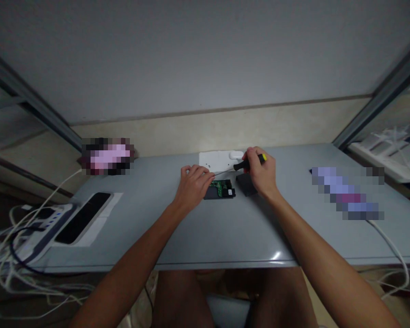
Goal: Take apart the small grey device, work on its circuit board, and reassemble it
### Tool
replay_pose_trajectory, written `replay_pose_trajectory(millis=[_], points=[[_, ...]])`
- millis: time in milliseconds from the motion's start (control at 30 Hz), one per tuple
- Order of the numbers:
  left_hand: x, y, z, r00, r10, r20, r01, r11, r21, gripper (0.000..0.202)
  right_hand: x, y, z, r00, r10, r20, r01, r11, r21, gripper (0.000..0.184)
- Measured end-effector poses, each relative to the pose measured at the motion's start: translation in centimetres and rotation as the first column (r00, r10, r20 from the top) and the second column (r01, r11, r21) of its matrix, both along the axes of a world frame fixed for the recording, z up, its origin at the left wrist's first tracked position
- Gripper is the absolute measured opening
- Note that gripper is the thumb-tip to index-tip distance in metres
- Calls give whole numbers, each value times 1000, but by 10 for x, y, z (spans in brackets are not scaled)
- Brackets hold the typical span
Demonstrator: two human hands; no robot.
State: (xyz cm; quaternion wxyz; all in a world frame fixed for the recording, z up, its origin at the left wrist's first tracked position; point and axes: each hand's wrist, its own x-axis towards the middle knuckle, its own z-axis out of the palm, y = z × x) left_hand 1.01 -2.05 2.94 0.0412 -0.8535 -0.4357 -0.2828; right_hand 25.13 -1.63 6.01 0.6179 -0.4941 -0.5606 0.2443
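Observation:
My right hand point(258, 168) is closed around the black handle of a screwdriver point(241, 165) with a yellow end. Its thin shaft slants down and left to the fingertips of my left hand point(194, 183). The left fingers are bent over the left end of a dark device with a green circuit board point(220, 188), which lies flat on the table. Just where the screwdriver tip ends is hidden by those fingers. A flat dark cover piece point(246, 184) lies below my right hand. Behind, small dark bits that look like screws rest on a white sheet point(220, 158).
A white oblong object point(236, 155) sits on the sheet. Left on the grey table point(198, 237) are a dark phone point(85, 217), a power strip point(53, 228) and tangled cables. Blurred-out items stand at far left and right, and a white cable point(392, 248) hangs over the right edge.

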Motion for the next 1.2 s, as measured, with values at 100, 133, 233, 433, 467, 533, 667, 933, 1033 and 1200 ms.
replay_pose_trajectory(millis=[100, 133, 233, 433, 467, 533, 667, 933, 1033, 1200], points=[[2, -2, 1, 1000, -20, -2, 20, 1000, -21, 29, -2, -1, 2, 1000, 10, -6, -10, 999, 37, 50], [3, -3, 1, 1000, -27, 3, 27, 999, -26, 29, -3, -1, 3, 1000, 21, -16, -20, 998, 57, 50], [7, -5, -3, 998, -42, 38, 44, 998, -44, 29, -7, -2, 4, 998, 55, -42, -50, 991, 126, 49], [14, -4, -13, 993, -32, 115, 45, 993, -112, 24, -8, 0, 2, 976, 200, -87, -190, 976, 103, 56], [14, -4, -14, 991, -22, 129, 38, 991, -127, 23, -8, 1, 2, 973, 212, -95, -203, 975, 93, 58], [15, -4, -14, 988, -8, 154, 31, 988, -149, 22, -7, 2, 2, 969, 217, -114, -207, 974, 97, 59], [16, -4, -13, 981, -1, 193, 32, 987, -157, 20, -6, 4, 3, 966, 211, -149, -189, 971, 149, 61], [16, -1, -16, 969, 22, 244, 16, 988, -156, 15, -8, 5, 2, 953, 247, -175, -219, 962, 163, 61], [16, -1, -17, 967, 24, 254, 19, 986, -167, 15, -7, 6, 1, 951, 250, -183, -224, 963, 151, 62], [17, -1, -19, 970, 17, 243, 26, 985, -172, 15, -8, 6, 0, 944, 264, -199, -236, 959, 155, 64]])
